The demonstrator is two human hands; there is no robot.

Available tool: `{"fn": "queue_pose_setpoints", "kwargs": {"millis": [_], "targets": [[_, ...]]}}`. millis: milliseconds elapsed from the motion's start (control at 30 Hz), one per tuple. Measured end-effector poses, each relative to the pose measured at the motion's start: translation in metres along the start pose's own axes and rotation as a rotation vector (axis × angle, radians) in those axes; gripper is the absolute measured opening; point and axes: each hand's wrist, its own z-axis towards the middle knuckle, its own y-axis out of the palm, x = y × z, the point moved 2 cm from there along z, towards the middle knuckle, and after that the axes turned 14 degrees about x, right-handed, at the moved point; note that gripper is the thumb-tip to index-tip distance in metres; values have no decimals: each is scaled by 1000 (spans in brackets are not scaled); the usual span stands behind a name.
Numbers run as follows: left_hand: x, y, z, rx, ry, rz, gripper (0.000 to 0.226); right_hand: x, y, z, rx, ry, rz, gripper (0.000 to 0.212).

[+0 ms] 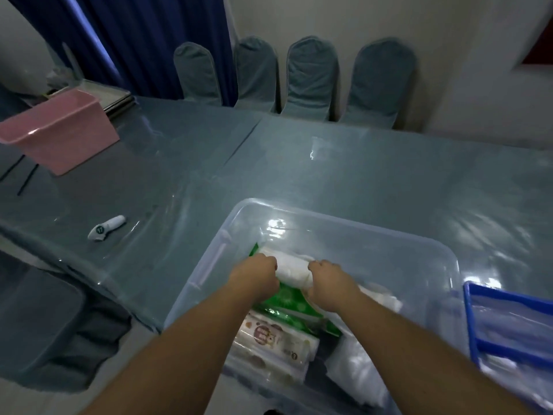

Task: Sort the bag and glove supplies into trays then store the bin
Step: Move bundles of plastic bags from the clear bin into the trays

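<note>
A clear plastic bin (389, 235) stands on the table in front of me. Inside it lie a white roll of bags (293, 269), a green printed pack (287, 304), a white pack with a red label (278, 339) and loose clear plastic bags (356, 363). My left hand (254, 278) grips the left end of the white roll. My right hand (327, 287) grips its right end. Both forearms reach down into the bin.
A blue tray (508, 298) with clear plastic in it sits at the right edge. A pink bin (62, 130) stands far left beside stacked metal trays (113, 97). A small white device (106, 227) lies on the glossy table cover. Covered chairs (311, 76) line the far side.
</note>
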Motion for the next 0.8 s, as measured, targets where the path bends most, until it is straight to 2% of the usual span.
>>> {"fn": "queue_pose_setpoints", "kwargs": {"millis": [100, 300, 500, 667, 800], "targets": [[-5, 6, 8, -4, 73, 6, 39, -13, 15, 6, 6, 24, -25, 53], [-15, 15, 16, -51, 137, -29, 37, -23, 34, 20, 16, 57, -161, 49], [-22, 16, 23, -133, 93, -78, 26, -21, 33, 32, 10, 28, -223, 44], [-26, 11, 21, -168, 106, -163, 21, -30, 15, 33, 68, -17, -300, 26], [-29, 4, 18, -197, 124, -189, 23, -32, 1, 27, 91, -16, -316, 28]]}}
